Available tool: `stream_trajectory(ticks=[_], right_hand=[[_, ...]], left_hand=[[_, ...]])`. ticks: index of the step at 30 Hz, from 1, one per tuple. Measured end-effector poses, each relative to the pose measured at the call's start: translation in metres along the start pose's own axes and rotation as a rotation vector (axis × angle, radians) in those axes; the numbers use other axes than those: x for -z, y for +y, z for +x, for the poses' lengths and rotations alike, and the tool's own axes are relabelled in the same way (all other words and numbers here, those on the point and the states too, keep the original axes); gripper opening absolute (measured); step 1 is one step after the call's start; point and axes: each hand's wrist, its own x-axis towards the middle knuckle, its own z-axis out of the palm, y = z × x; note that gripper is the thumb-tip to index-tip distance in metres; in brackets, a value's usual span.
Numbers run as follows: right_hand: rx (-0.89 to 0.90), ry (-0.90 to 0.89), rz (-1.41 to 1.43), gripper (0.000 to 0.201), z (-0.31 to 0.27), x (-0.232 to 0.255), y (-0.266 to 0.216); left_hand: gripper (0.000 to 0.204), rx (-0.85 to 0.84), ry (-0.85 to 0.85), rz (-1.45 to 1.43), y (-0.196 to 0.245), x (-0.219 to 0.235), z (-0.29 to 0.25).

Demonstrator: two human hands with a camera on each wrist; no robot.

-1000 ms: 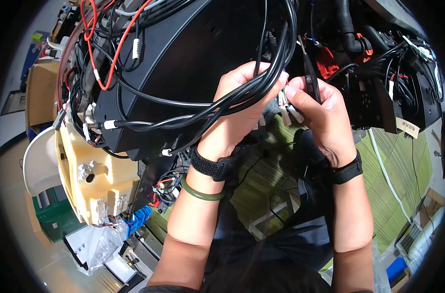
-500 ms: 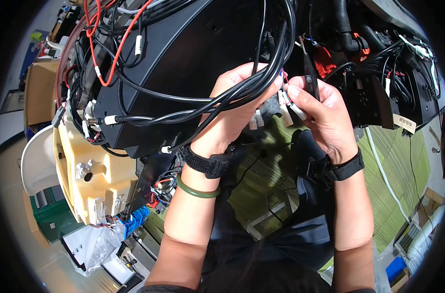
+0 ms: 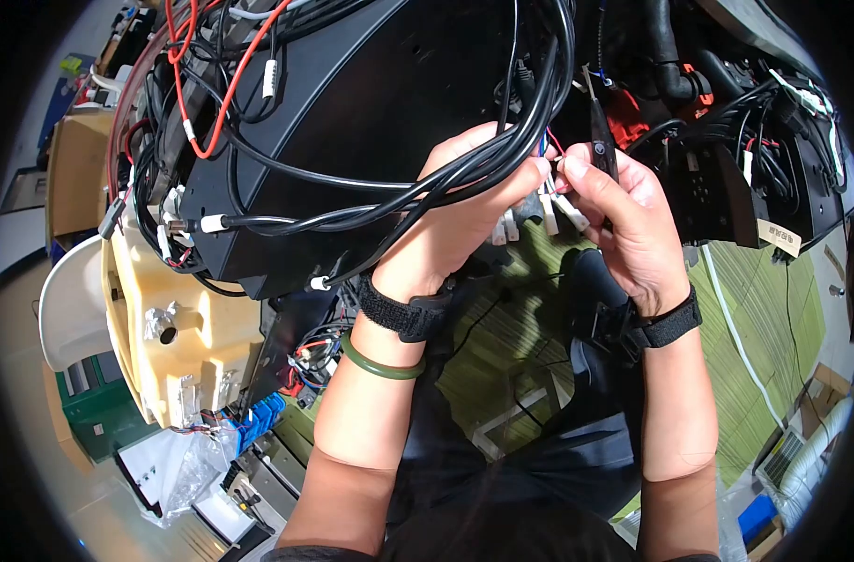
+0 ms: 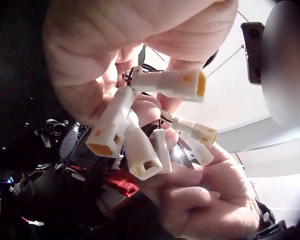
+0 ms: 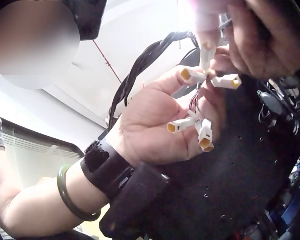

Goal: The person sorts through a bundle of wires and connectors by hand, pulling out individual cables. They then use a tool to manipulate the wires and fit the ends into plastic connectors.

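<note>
The biggest thing I see is a black panel (image 3: 352, 103), standing across the far side of the person's work. The green floor covering (image 3: 741, 328) shows below and to the right, and a cream-coloured tank (image 3: 202, 328) is at the panel's lower left corner. Thick black cables (image 3: 300, 231) sweep over the panel and cross in front of the left hand (image 3: 436, 239), some lying against it. A red cable (image 3: 222, 117) loops near the panel's upper left edge.

The left hand has its fingers curled in, thumb and fingertips closed on thin wires (image 3: 544, 145). The right hand (image 3: 638, 220) comes up close beside it, fingers bent, thumb and forefinger brought together at the same small bunch. A slim black tool (image 3: 599, 140) with a narrow metal tip is tucked in the right hand's grip, its tip pointing up and away from the person. I can't tell exactly which strand those right fingertips pinch.

The white connectors (image 4: 145, 152) are between the two hands, just below the cables' bend, splayed in different directions on their wires; several have yellowish open ends. Smallest of all, a white label sleeve (image 3: 270, 79) sits on a dark cable beside the red loop.
</note>
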Motion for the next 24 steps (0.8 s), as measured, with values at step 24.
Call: stream_trajectory(ticks=[24], right_hand=[[0.088,-0.017,-0.063,0.011,-0.0042,-0.0045,-0.0041]], left_hand=[[0.023,-0.033,-0.018,-0.048,0.0007,0.0024,-0.0019]])
